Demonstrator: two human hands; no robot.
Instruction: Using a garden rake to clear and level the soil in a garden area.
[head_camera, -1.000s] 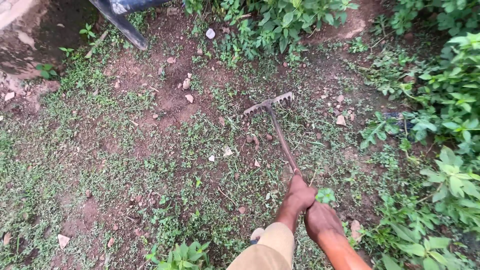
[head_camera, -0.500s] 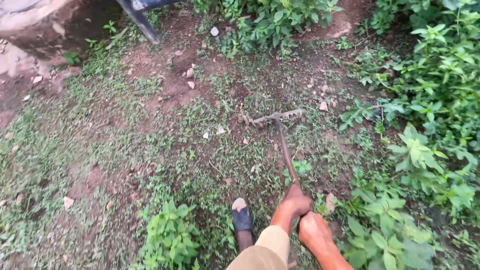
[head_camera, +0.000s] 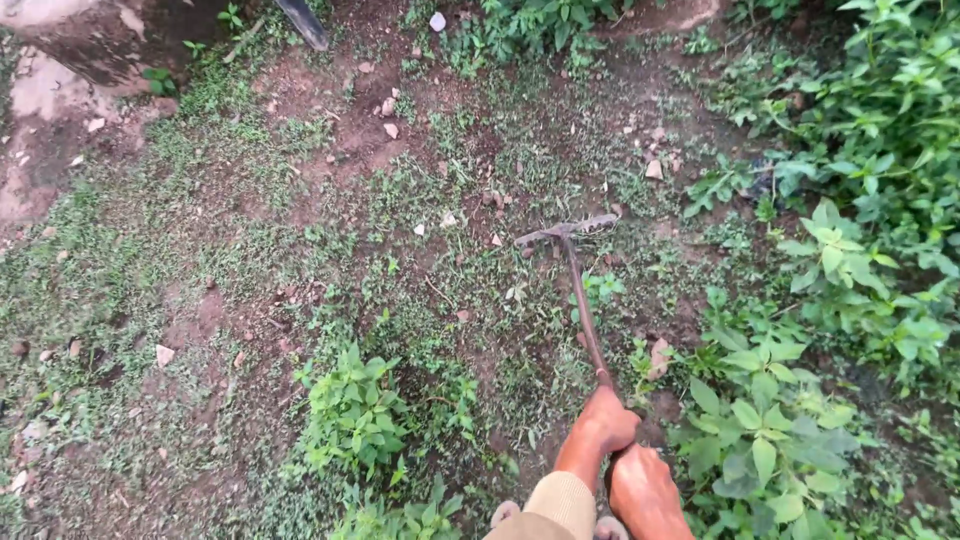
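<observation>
A metal rake with a thin brown handle (head_camera: 584, 310) lies across the ground, its toothed head (head_camera: 566, 229) resting on patchy grass and dirt ahead of me. My left hand (head_camera: 607, 421), with a tan sleeve behind it, grips the handle's near end. My right hand (head_camera: 642, 487) is closed around the handle just behind the left one, near the bottom edge. The handle's end is hidden inside both fists.
Leafy green weeds (head_camera: 352, 405) grow left of my hands, and denser plants (head_camera: 850, 250) fill the right side. Small stones (head_camera: 389, 130) and bare soil lie further off. A concrete block (head_camera: 80, 40) and a dark pole (head_camera: 302, 22) sit at the top left.
The rake head has been drawn back toward me over the grass, and my view has shifted backward, so the stones and block now sit higher. My foot has dropped almost out of view.
</observation>
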